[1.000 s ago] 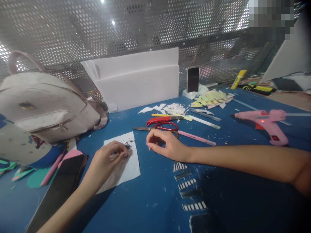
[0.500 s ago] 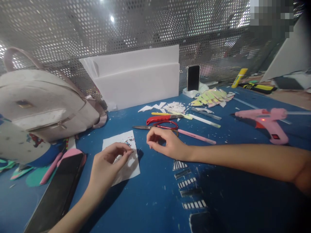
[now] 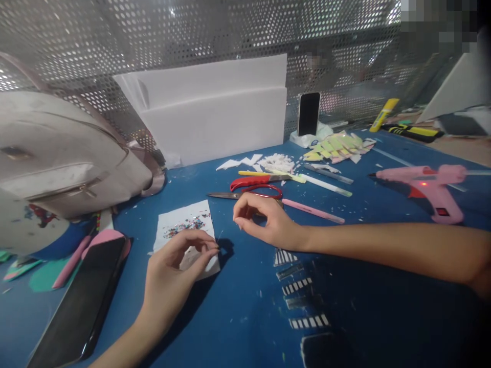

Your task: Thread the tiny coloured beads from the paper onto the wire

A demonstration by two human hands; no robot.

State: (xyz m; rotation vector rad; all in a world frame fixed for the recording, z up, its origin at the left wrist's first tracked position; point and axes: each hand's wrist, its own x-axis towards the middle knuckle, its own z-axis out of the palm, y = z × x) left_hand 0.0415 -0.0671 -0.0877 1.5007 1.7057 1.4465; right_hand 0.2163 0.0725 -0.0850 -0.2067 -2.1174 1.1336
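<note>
The left hand (image 3: 166, 276) hides part of the paper (image 3: 184, 212); the left edge crops the backpack (image 3: 76, 143).

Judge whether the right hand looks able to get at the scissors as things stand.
Probably yes: the right hand sits just in front of the scissors, and nothing seems to stand between them; the left hand is aside, by the paper.

Illumination is moderate to dim. Bright points show through the perforated panel (image 3: 199, 33), strongest at far left and upper right. The left hand (image 3: 171, 271) casts a soft-edged shadow rightward onto the blue table (image 3: 245, 301); a darker zone lies below the right forearm (image 3: 368, 241). Fine detail is soft. Wide-angle distortion stretches the backpack (image 3: 57, 135) at the left edge. The upper right corner is dark (a pixelated patch (image 3: 437, 23) lies beside it).
</note>
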